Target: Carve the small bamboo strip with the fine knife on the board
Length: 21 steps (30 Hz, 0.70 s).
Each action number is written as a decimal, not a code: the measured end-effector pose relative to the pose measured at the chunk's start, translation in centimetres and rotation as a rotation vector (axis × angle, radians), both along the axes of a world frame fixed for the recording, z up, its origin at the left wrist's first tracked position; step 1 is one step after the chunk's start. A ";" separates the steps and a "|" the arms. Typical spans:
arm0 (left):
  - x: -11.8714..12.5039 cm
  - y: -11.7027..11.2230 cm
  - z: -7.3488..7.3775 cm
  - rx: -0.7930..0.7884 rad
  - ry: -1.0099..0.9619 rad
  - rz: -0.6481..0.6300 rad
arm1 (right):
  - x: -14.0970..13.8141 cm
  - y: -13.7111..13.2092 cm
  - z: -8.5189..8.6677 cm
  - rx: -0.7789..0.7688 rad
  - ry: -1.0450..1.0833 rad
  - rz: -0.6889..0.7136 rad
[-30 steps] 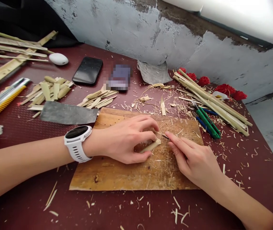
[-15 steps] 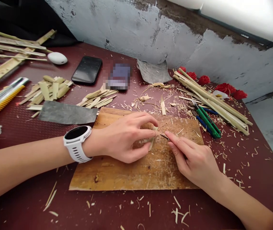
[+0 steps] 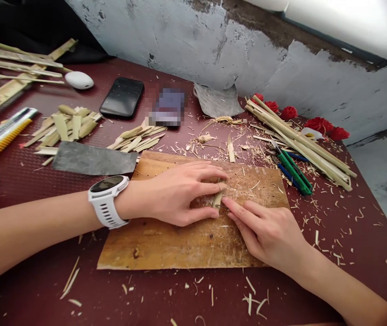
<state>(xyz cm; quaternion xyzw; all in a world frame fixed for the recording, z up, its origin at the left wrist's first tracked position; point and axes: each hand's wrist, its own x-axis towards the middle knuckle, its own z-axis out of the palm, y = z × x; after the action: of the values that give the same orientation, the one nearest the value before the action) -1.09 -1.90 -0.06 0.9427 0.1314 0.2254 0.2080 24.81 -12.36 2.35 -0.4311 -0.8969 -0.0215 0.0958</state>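
Observation:
On the worn wooden board (image 3: pixel 180 251), my left hand (image 3: pixel 180 192) presses a short pale green strip of plant stem (image 3: pixel 217 199) flat with its fingertips. A white watch sits on that wrist. Coming in from the right, my right hand (image 3: pixel 264 224) pinches a thin dark blade (image 3: pixel 224 207) between thumb and fingers. Its tip meets the strip, low on the side between my left fingers and thumb. Most of the tool is hidden inside the right hand, so its handle cannot be seen.
Behind the board lie piles of cut stem pieces (image 3: pixel 138 138), grey sheets (image 3: pixel 94 158) and phones (image 3: pixel 122 97). A green craft knife (image 3: pixel 294 172), stem lengths (image 3: pixel 302 142) and red flowers (image 3: pixel 319 124) are at right. At left is a yellow cutter (image 3: pixel 5 138). Shavings litter the table.
My right hand and the blade have moved left and slightly down, up to the strip. My left fingers have straightened and shifted a little over it.

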 end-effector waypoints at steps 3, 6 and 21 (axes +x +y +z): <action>0.0 0.0 0.0 0.006 -0.007 -0.006 | 0.1 -0.1 0.1 -0.013 -0.019 -0.002; 0.0 0.0 0.1 0.015 0.001 -0.012 | 0.2 -0.2 0.3 -0.001 -0.054 -0.009; 0.0 -0.2 -0.1 0.014 0.029 -0.028 | 0.0 -1.5 1.1 0.035 -0.284 0.013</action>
<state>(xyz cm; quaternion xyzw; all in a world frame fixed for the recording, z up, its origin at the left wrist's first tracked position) -1.12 -2.15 -0.18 0.9490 0.1197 0.2099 0.2024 24.77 -13.86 3.44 -0.4163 -0.9037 -0.0973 -0.0243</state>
